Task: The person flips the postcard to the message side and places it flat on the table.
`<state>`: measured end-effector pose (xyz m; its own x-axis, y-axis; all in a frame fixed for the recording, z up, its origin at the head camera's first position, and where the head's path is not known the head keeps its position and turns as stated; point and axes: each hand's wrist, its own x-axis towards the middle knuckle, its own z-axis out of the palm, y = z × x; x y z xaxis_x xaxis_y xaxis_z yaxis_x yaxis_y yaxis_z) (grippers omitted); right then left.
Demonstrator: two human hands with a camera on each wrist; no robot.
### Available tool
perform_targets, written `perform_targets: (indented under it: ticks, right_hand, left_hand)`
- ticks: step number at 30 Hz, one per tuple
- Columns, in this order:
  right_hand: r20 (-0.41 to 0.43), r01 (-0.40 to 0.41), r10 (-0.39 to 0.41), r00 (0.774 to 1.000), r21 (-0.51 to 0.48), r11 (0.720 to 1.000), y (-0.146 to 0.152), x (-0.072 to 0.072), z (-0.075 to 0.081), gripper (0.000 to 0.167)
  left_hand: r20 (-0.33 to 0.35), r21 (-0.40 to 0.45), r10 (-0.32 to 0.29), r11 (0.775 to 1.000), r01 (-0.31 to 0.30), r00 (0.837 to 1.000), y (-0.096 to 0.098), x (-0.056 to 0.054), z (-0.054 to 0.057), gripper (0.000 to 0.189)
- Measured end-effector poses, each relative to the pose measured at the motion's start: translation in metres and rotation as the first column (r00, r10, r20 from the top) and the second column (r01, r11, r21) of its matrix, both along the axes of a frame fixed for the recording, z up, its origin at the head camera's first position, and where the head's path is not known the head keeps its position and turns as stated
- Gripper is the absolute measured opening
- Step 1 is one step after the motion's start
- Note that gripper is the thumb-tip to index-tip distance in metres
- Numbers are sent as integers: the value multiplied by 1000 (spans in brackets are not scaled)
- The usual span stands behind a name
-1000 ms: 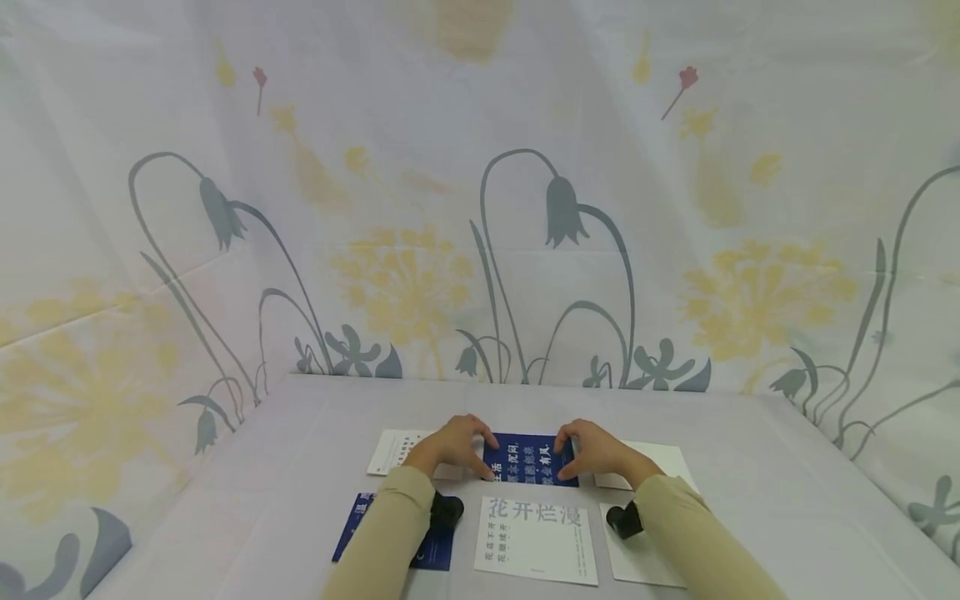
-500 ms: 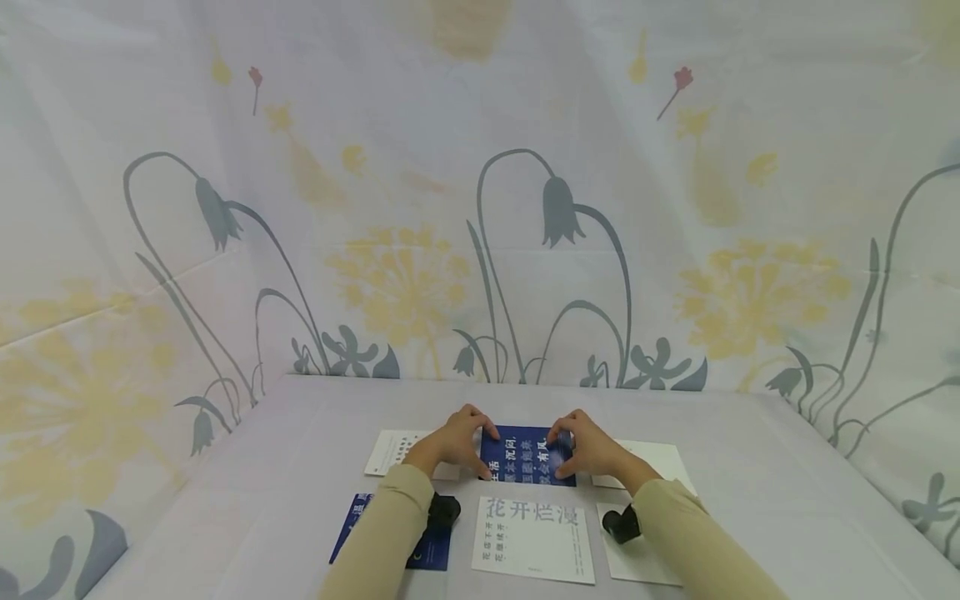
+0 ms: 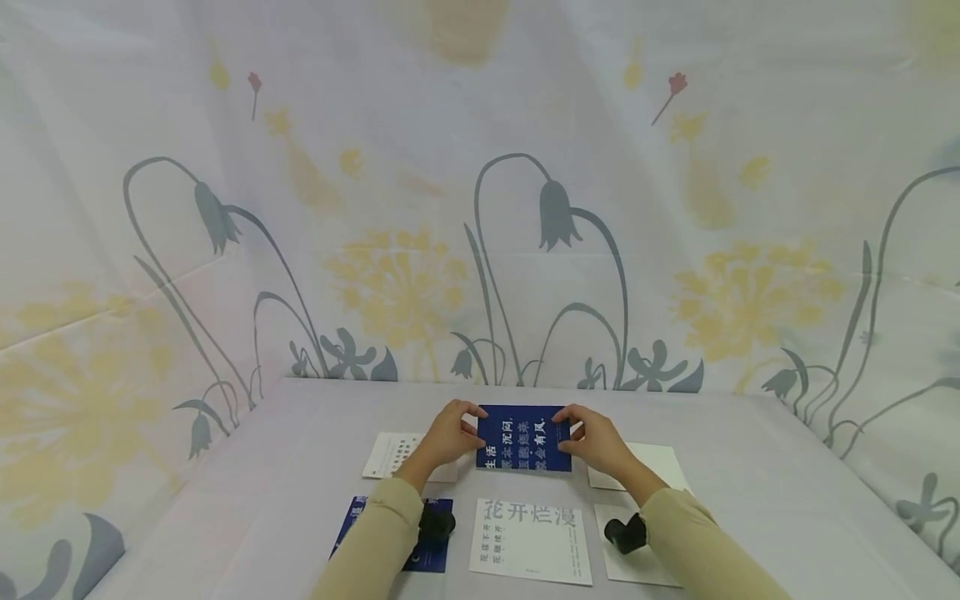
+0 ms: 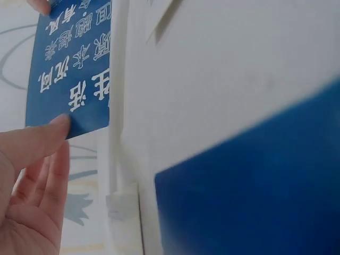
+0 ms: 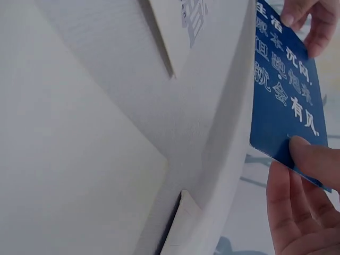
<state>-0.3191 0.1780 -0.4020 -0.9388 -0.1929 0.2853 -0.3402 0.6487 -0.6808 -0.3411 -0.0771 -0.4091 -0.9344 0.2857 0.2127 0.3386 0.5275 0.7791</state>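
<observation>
A dark blue card point(image 3: 523, 438) with white and outlined Chinese characters is raised off the table and tilted up, its printed face toward me. My left hand point(image 3: 452, 435) pinches its left edge, thumb on the printed side and fingers behind, as the left wrist view shows on the blue card point(image 4: 69, 69). At the opposite edge my right hand point(image 3: 596, 437) pinches it the same way; the right wrist view shows the thumb point(image 5: 313, 159) on the card's face.
Below the raised card lies a white card point(image 3: 530, 542) with grey characters. Another blue card point(image 3: 431, 558) is partly under my left forearm. White cards lie at back left point(image 3: 386, 456), back right point(image 3: 660, 462) and front right point(image 3: 637, 567). A flower-printed cloth point(image 3: 405, 317) hangs behind the table point(image 3: 315, 408).
Both hands have lifted the blue card from the table and tilted it upright. Earlier it lay flat between them, with the fingers at its side edges.
</observation>
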Motion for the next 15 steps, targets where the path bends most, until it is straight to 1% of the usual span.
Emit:
perform_targets:
  ticks: [3, 5, 7, 9, 12, 15]
  right_hand:
    - [-16, 4, -5, 1000, -27, 1000, 0, 1, 0, 33]
    - [-26, 6, -7, 1000, -54, 999, -1, 1, 0, 32]
    - [-31, 11, -14, 999, -94, 996, -1, 2, 0, 31]
    - [-34, 20, -25, 999, -134, 991, 0, 2, 1, 31]
    - [-20, 46, -51, 999, -194, 980, 1, 2, 3, 34]
    - [22, 81, -78, 997, -248, 965, 2, 2, 5, 39]
  left_hand:
    - [-11, 80, 12, 997, -11, 1000, -1, 1, -2, 35]
    - [-15, 145, 26, 989, -24, 1000, -1, 1, -4, 34]
    - [-8, 215, 45, 976, -42, 999, -1, 1, -5, 34]
    - [11, 281, 69, 957, -69, 998, 0, 2, -5, 36]
    - [22, 336, 100, 936, -101, 995, 3, 3, -5, 39]
    - [35, 375, 114, 920, -119, 993, 4, 4, -6, 33]
